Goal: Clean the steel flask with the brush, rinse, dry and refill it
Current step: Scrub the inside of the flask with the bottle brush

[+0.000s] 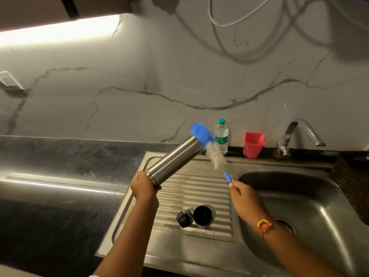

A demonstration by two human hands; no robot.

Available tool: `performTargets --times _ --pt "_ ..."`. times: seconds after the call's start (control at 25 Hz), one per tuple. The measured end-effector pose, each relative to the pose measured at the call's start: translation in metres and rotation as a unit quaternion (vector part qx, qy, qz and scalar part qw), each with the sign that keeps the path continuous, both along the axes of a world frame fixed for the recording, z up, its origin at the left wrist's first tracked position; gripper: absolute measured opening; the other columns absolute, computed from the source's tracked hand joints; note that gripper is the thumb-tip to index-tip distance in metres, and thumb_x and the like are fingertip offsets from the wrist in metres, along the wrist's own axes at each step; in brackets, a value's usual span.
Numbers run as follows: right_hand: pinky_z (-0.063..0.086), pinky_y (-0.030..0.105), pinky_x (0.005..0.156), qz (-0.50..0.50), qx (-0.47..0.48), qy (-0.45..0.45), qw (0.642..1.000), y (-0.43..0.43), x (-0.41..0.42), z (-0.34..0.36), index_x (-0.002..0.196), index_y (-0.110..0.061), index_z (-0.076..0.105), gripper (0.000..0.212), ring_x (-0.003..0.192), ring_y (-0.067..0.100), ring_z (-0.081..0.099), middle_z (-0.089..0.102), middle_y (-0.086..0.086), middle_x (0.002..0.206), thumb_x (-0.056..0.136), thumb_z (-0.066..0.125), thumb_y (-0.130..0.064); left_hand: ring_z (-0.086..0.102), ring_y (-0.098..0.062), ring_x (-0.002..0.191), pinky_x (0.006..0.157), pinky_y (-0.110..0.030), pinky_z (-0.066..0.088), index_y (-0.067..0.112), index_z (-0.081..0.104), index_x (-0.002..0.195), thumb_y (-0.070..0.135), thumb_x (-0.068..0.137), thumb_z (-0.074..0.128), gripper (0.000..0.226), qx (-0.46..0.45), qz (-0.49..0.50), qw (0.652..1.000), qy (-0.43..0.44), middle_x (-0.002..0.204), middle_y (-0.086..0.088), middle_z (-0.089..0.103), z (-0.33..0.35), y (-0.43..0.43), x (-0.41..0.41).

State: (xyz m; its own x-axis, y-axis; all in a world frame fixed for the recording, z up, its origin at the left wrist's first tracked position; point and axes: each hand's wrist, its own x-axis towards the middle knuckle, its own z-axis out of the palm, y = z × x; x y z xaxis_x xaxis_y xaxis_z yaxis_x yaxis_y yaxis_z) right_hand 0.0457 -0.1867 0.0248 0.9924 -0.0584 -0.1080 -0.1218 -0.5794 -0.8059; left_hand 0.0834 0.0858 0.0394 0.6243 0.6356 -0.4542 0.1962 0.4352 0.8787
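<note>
the steel flask is gripped at its near end by the left hand over the back of the drainboard, long axis slanting up-right toward the brush, whose handle is pinched by the right hand.

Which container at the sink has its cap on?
The clear plastic water bottle, green cap on. The pink plastic cup has none; the steel flask's black cap lies on the drainboard.

Brushed steel flask, bristly brush, ribbed metal drainboard.
</note>
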Motion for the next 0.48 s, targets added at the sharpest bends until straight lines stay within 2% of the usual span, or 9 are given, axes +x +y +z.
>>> performTargets --times 0.08,0.16,0.2,0.24,0.32,0.4,0.48 --pt "0.032 0.024 0.043 -0.025 0.045 -0.012 0.999 0.015 -0.016 -0.001 0.108 -0.021 0.066 0.025 0.046 0.007 0.040 0.047 0.000 0.056 0.105 0.042 -0.028 0.058 -0.021 0.055 0.035 -0.021 0.041 0.008 0.056 0.117 0.018 0.098 0.040 0.027 -0.131 -0.034 0.991 -0.005 0.097 -0.018 0.063 -0.006 0.001 0.006" --pt "0.027 0.024 0.039 -0.049 0.145 0.035 0.988 0.030 -0.029 0.002 0.114 -0.020 0.067 0.027 0.042 0.007 0.032 0.038 -0.003 0.054 0.105 0.042 -0.026 0.052 -0.017 0.042 0.028 -0.016 0.032 0.005 0.056 0.124 0.014 0.096 0.036 0.035 -0.221 -0.079 0.972 -0.022 0.085 -0.019 0.061 -0.013 0.001 0.011" --pt "0.023 0.023 0.038 -0.053 0.233 0.098 0.966 0.036 -0.037 0.009 0.116 -0.022 0.067 0.027 0.043 0.007 0.028 0.034 -0.004 0.054 0.105 0.042 -0.025 0.051 -0.015 0.039 0.027 -0.014 0.028 0.002 0.056 0.121 0.013 0.095 0.034 0.036 -0.253 -0.099 0.962 -0.032 0.079 -0.018 0.059 -0.016 -0.001 0.012" --pt "0.020 0.020 0.037 -0.044 0.323 0.171 0.930 0.043 -0.046 0.018 0.116 -0.022 0.068 0.028 0.044 0.007 0.024 0.031 -0.004 0.055 0.105 0.042 -0.026 0.049 -0.014 0.038 0.026 -0.013 0.026 0.000 0.056 0.116 0.013 0.095 0.033 0.034 -0.277 -0.112 0.953 -0.044 0.074 -0.017 0.057 -0.017 -0.004 0.012" --pt "0.017 0.016 0.036 -0.001 0.423 0.281 0.862 0.051 -0.062 0.040 0.113 -0.019 0.070 0.028 0.046 0.007 0.019 0.029 -0.003 0.058 0.105 0.044 -0.027 0.047 -0.014 0.037 0.027 -0.013 0.024 -0.001 0.057 0.107 0.016 0.095 0.033 0.032 -0.300 -0.120 0.944 -0.062 0.071 -0.017 0.057 -0.016 -0.011 0.010" --pt "0.018 0.015 0.034 0.035 0.456 0.319 0.830 0.049 -0.063 0.051 0.115 -0.016 0.071 0.029 0.046 0.006 0.019 0.029 -0.002 0.060 0.104 0.047 -0.029 0.046 -0.015 0.037 0.028 -0.014 0.025 -0.002 0.057 0.111 0.018 0.095 0.034 0.034 -0.290 -0.122 0.947 -0.067 0.070 -0.018 0.058 -0.014 -0.015 0.009" --pt "0.019 0.015 0.031 0.024 0.488 0.318 0.813 0.040 -0.050 0.056 0.122 -0.012 0.067 0.031 0.041 0.004 0.021 0.029 -0.002 0.059 0.103 0.048 -0.028 0.046 -0.016 0.038 0.028 -0.016 0.026 -0.001 0.057 0.117 0.016 0.093 0.036 0.036 -0.264 -0.127 0.954 -0.061 0.071 -0.019 0.059 -0.014 -0.017 0.007"
